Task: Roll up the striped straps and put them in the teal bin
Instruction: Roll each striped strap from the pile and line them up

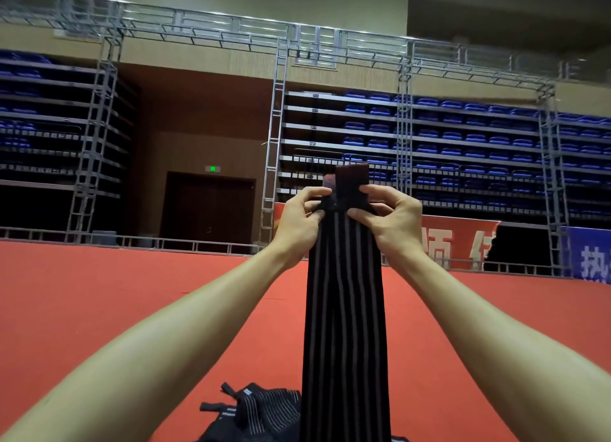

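A long black strap with thin pale stripes (345, 309) hangs straight down from both my raised hands. My left hand (299, 226) pinches its top end from the left, and my right hand (391, 221) pinches it from the right. A plain dark end tab sticks up above my fingers. More striped straps (261, 412) lie in a loose heap on the red floor below, at the bottom edge of the view. The teal bin is out of sight.
Red carpet floor (99, 309) stretches ahead to a low metal rail. Beyond it stand a metal truss frame (277, 127), tiers of blue seats (463, 134), a dark double door (208, 206) and red and blue banners at the right.
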The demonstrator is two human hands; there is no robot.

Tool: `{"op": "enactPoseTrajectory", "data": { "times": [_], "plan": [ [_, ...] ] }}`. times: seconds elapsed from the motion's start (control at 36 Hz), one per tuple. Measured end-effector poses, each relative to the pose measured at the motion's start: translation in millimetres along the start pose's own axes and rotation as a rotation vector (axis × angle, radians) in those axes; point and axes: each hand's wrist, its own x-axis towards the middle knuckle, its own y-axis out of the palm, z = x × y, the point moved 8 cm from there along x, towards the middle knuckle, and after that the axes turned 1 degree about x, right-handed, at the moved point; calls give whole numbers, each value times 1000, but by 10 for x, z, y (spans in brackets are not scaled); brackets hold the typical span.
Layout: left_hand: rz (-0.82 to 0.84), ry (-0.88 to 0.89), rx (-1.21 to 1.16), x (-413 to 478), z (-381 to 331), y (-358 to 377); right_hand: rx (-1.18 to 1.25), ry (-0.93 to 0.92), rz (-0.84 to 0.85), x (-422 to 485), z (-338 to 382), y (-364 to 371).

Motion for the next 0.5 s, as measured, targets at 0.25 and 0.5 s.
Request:
{"op": "enactPoseTrajectory", "data": {
  "times": [0.25,0.5],
  "plan": [
    [-3,-11,-42,-5,-40,-21,177,24,-25,-43,32,-17],
    [61,-8,-107,-92,-86,68,120,-26,-77,-70,29,27]
  ]
}}
